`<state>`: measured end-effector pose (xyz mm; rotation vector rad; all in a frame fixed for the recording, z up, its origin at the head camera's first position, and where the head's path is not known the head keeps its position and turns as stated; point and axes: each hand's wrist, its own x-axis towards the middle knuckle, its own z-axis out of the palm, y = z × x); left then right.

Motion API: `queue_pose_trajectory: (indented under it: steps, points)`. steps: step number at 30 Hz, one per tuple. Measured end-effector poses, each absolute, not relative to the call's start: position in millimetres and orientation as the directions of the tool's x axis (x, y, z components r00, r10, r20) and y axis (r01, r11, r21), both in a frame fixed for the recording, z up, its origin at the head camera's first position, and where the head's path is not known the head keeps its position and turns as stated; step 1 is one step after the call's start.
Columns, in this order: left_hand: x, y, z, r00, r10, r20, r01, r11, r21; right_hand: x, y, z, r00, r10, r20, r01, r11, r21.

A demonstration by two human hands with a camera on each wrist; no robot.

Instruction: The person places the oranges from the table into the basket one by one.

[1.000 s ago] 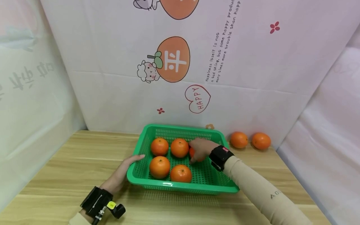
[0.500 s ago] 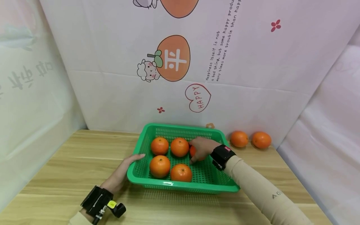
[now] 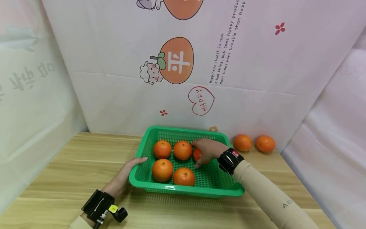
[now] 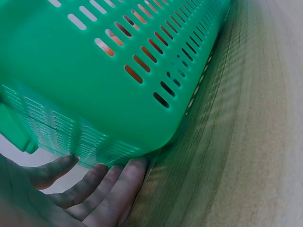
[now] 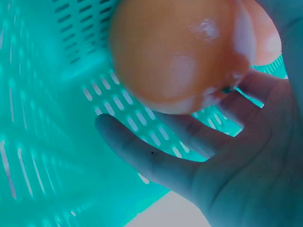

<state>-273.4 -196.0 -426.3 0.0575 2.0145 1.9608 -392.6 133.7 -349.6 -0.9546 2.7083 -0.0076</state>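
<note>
A green plastic basket point(image 3: 197, 190) holds several oranges point(image 3: 162, 170). My left hand point(image 3: 123, 176) holds its left side, with one digit lying over the rim in the head view. In the left wrist view, fairly straight fingers point(image 4: 113, 194) touch the outer wall. Inside the basket, my right hand point(image 3: 210, 149) is at the rightmost orange point(image 3: 197, 155) of the back row, partly covering it. The right wrist view has this orange point(image 5: 180, 52) in front of extended fingers, whose tips are partly hidden; one digit point(image 5: 147, 156) stands apart from it.
Two more oranges, one nearer the basket point(image 3: 243, 142) and one farther right point(image 3: 265, 143), lie on the wooden table point(image 3: 57, 178). A white printed cloth point(image 3: 114, 95) hangs behind, with pale cloth on both sides.
My right hand has shifted slightly to the right, uncovering more of the orange beside it. My left hand and the basket have stayed in place.
</note>
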Motion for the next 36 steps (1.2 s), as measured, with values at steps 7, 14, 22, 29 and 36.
queue_pose_trajectory:
  steps: [7, 14, 22, 29, 36]
  points:
    - [-273.5, -195.4, -427.3, -0.942, 0.268, -0.201, -0.193, 0.055, 0.98, -387.9, 134.0, -336.6, -0.749, -0.628, -0.21, -0.636, 0.771, -0.037]
    - [-272.7, -194.1, -426.2, -0.946, 0.252, -0.203, -0.194, 0.058, 0.979, -381.7, 139.0, -312.1, -0.769, -0.611, -0.186, -0.611, 0.789, -0.064]
    - [-271.7, -194.1, -426.5, -0.947, 0.243, -0.209, -0.2, 0.06, 0.978, -375.6, 153.4, -296.6, -0.774, -0.621, -0.125, -0.617, 0.783, -0.077]
    - [-271.3, -193.8, -426.8, -0.948, 0.235, -0.216, -0.207, 0.06, 0.976, -372.3, 160.9, -285.4, -0.778, -0.622, -0.082, -0.616, 0.783, -0.091]
    - [-271.0, -194.1, -426.6, -0.948, 0.235, -0.215, -0.206, 0.059, 0.977, -371.0, 167.4, -278.9, -0.789, -0.611, -0.065, -0.602, 0.79, -0.111]
